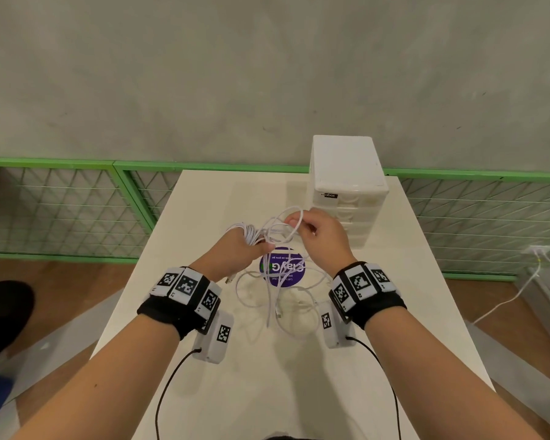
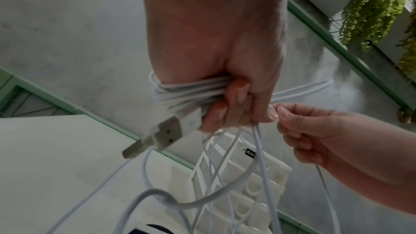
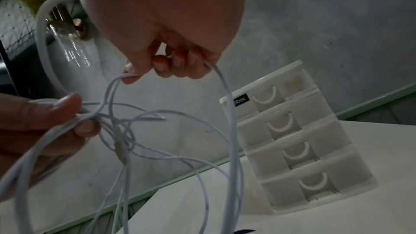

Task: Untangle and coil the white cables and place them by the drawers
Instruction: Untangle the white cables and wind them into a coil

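Observation:
Both hands are raised over the white table (image 1: 204, 392), working on tangled white cables (image 1: 277, 290). My left hand (image 1: 235, 249) has several turns of cable coil (image 2: 180, 92) wrapped around its fingers and grips them; a USB plug (image 2: 162, 134) sticks out below its fingertips. My right hand (image 1: 318, 230) pinches a loop of cable (image 3: 223, 84) between thumb and fingers, just right of the left hand. Loose strands hang down in a knot (image 3: 119, 141) and trail onto the table. The white drawer unit (image 1: 346, 185) stands at the table's far right, close behind the right hand.
A round purple sticker (image 1: 283, 268) lies on the table under the hanging cables. Green-framed wire fencing (image 1: 61, 211) runs behind the table below a grey wall. Another white cable (image 1: 515, 296) trails on the floor at the right. A dark shoe (image 1: 4, 312) is at the left.

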